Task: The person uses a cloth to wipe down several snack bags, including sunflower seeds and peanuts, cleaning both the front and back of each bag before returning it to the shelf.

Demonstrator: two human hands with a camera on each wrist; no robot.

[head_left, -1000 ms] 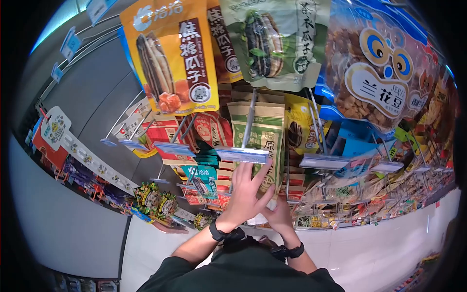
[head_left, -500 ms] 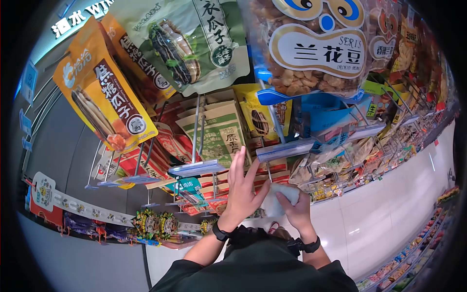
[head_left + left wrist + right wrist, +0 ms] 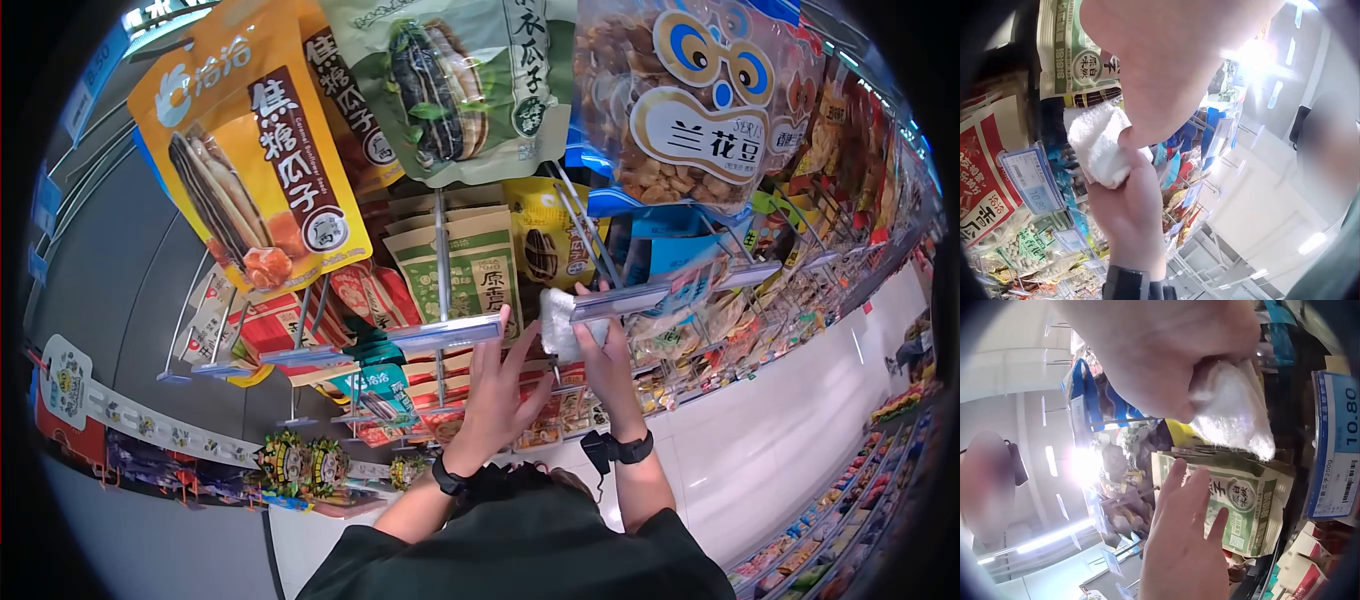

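White cloth (image 3: 558, 322), bunched up, sits in the right hand (image 3: 605, 358), whose fingers (image 3: 1099, 187) curl round it and press it against the near end of a price strip (image 3: 668, 290) on a display hook. In the right wrist view the cloth (image 3: 1232, 404) bulges out below the closed fist, just beside a blue price tag (image 3: 1336, 447). The left hand (image 3: 497, 394) is raised next to it, fingers (image 3: 1186, 487) straight and spread, holding nothing; its fingertips reach up to another price strip (image 3: 443, 335) in front of a green-and-tan seed bag (image 3: 468, 270). The two hands are close together, not touching. An orange seed bag (image 3: 250, 150) and a clear bag of beans (image 3: 690, 100) hang above. Each wrist wears a dark band
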